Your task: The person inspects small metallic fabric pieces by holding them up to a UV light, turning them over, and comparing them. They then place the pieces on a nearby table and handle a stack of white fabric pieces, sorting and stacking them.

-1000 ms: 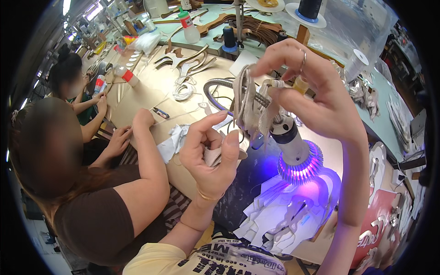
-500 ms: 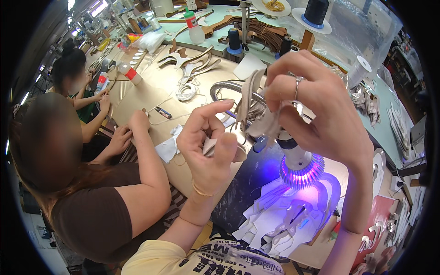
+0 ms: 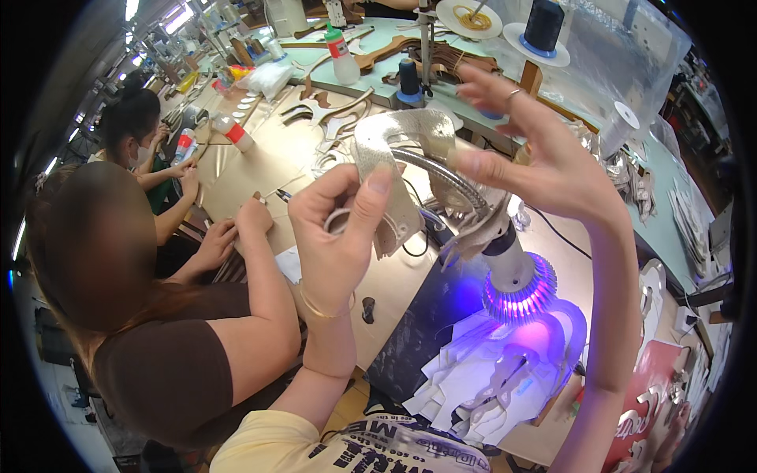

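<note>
My left hand (image 3: 335,225) is closed on a U-shaped leather piece (image 3: 406,130) with a shiny silver-beige face, probably a shoe-upper part. Its thumb presses the near leg of the piece, and a curled beige edge shows in its fingers. My right hand (image 3: 544,150) is open, fingers spread and raised. Its thumb lies by the piece's right end; whether they touch I cannot tell. Behind the piece arches the gooseneck (image 3: 441,177) of a lamp (image 3: 519,290) glowing violet. Beige leather scraps or parts (image 3: 477,232) hang at the gooseneck's lower end.
Under the lamp lies a fanned stack of white cut pieces (image 3: 465,378). A brown-sleeved person (image 3: 169,370) sits close at my left, another person beyond. Bottles (image 3: 343,59), thread cones (image 3: 544,27), a blue spool (image 3: 408,83) and leather strips (image 3: 449,59) stand or lie at the back.
The leather piece has been turned, its shiny face now spread out in front of the gooseneck. My right hand has opened from a pinch and spread its fingers. My left hand has shifted slightly left.
</note>
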